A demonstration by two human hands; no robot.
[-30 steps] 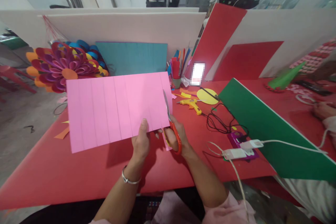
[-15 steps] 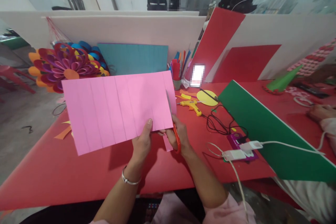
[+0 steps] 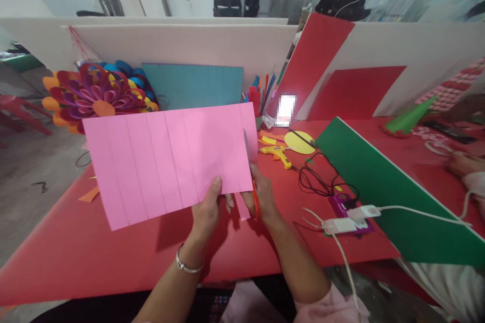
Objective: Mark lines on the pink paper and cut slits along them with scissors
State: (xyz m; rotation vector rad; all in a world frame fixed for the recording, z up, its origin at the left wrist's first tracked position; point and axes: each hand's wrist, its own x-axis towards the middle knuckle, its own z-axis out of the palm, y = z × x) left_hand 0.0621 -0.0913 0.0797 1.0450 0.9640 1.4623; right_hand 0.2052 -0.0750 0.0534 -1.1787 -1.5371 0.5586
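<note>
A large sheet of pink paper, marked with several upright lines, is held up over the table. My left hand grips its lower edge, thumb on the front and fingers behind. My right hand is closed round the orange-handled scissors. One grey blade shows against the sheet near its right end, where a strip is partly cut and curls away. Below the sheet, a narrow pink strip hangs between my hands. Part of the right fingers is hidden by the sheet.
A yellow glue gun and a yellow paper oval lie beyond my right hand. A purple power strip with white plugs is at right, beside a green board. Another person's hand rests far right. A paper flower stands left.
The pink sheet has shifted slightly and its left end sits a little lower. More of the hanging strip and of my left fingertips shows below the sheet.
</note>
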